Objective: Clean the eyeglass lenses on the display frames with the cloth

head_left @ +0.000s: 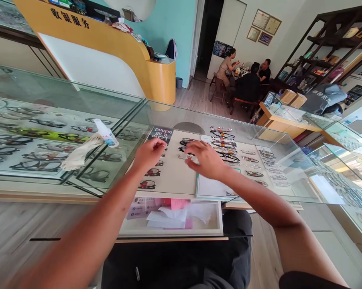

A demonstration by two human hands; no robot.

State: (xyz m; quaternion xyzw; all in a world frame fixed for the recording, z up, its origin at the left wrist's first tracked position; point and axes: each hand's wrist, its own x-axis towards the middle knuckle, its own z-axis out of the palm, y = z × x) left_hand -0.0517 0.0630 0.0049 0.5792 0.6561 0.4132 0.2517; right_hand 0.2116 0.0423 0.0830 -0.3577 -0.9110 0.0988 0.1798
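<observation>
Above the glass display counter, my left hand (150, 153) has its fingers curled together; whatever is in them, if anything, is too small to make out. My right hand (206, 160) hovers with its fingers bent and apart, nearest to a small group of eyeglasses (185, 142). I cannot tell whether its fingertips touch them. Just beyond that hand lies a stack of eyeglasses (223, 142). To the left, a white bottle (105, 133) with a blue label lies tilted against a crumpled pale cloth (81, 154) on the glass.
An open drawer (219, 218) with papers and plastic bags sits below the counter, above my lap. A white board with a teal edge (211, 188) lies by my right forearm. Several people sit around a table in the back; another person bends at the right counter.
</observation>
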